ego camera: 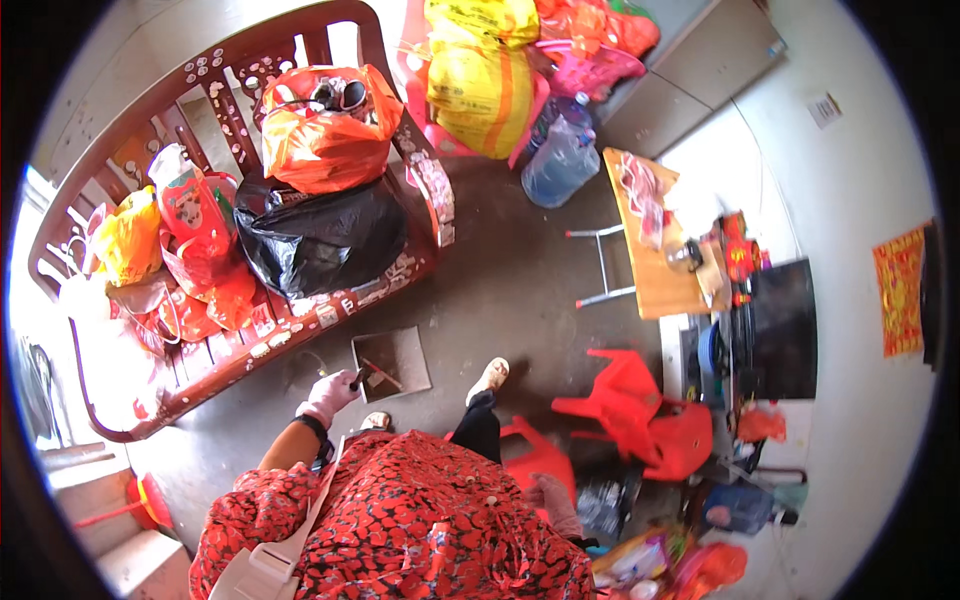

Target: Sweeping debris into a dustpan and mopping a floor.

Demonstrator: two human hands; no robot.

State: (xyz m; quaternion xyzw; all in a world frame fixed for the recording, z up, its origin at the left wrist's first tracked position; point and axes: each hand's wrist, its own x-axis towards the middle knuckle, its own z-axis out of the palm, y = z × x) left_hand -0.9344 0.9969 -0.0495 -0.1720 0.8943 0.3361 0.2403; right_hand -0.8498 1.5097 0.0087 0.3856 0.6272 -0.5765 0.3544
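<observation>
My left hand [330, 396], in a pale glove, is closed around a short dark handle [357, 380] at the near left edge of a square grey dustpan [415, 360]. Some reddish and pale bits of debris [382, 373] lie inside the pan, over the floor in front of the wooden bench [300, 326]. My right hand [553, 501], also gloved, hangs low at my right side, in front of a red plastic stool [525, 439]. Whether its fingers grip anything is not clear.
The bench bears a black plastic bag [322, 240], an orange bag [330, 157] and several other bags. Red plastic stools [637, 405] lie tipped at right. A wooden table [645, 277] and a water jug [559, 172] stand farther off. Steps [135, 555] are at lower left.
</observation>
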